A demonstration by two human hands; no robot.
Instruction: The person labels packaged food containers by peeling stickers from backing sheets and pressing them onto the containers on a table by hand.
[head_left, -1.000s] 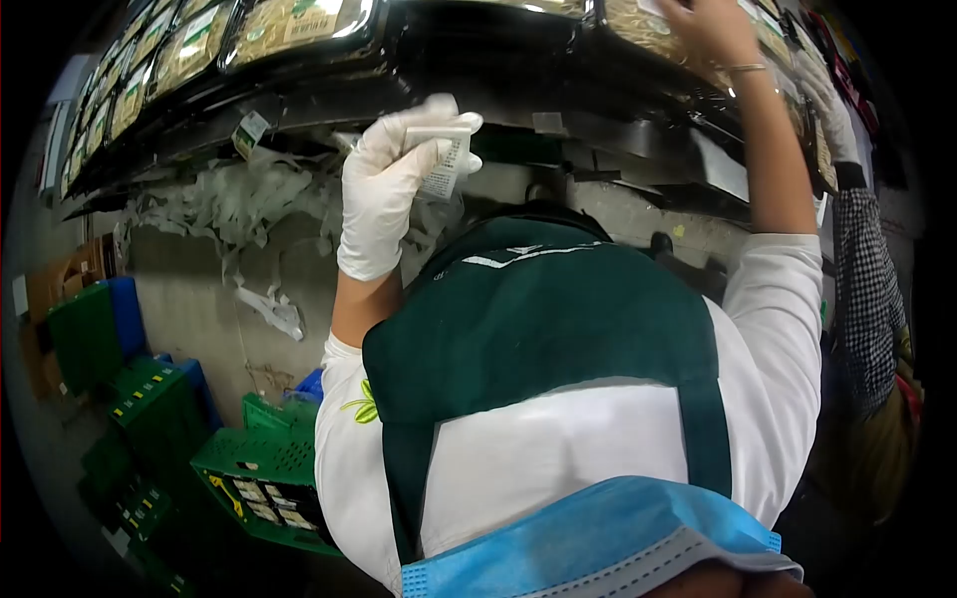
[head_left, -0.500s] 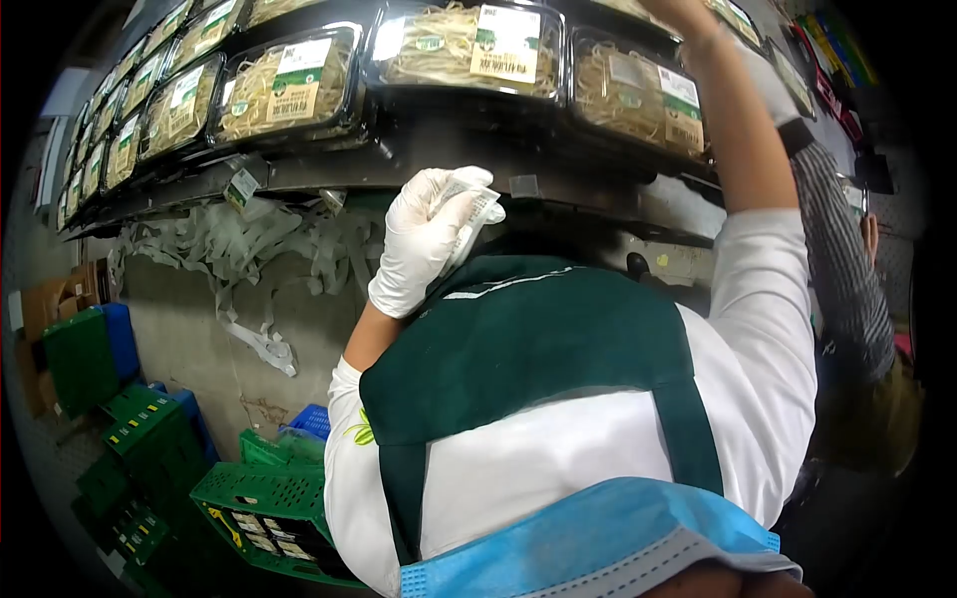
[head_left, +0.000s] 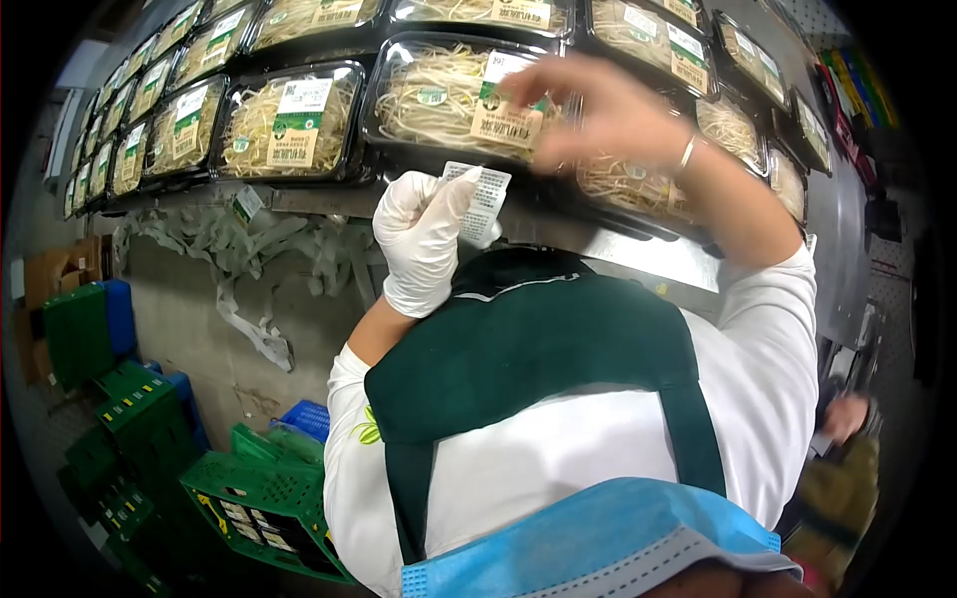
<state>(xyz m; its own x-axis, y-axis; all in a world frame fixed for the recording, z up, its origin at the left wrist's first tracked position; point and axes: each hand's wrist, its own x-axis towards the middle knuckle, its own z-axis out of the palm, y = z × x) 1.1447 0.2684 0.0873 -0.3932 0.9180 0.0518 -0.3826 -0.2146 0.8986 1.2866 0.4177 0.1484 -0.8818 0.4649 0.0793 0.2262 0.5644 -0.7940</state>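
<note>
1. One printed white slip (head_left: pixel 485 204) is pinched by thumb and fingers of the gloved left hand (head_left: pixel 424 239), before the near side of a sprout pack (head_left: pixel 434 105).
2. That pack's right end is partly covered by the bare right hand (head_left: pixel 593 115), seen blurred with fingers parted; contact cannot be told.
3. More labelled packs (head_left: pixel 289 120) are lined up on the desk (head_left: pixel 847 219).
4. Pale crumpled strips (head_left: pixel 289 244) are seen hanging under its edge, green crates (head_left: pixel 150 414) beyond.
</note>
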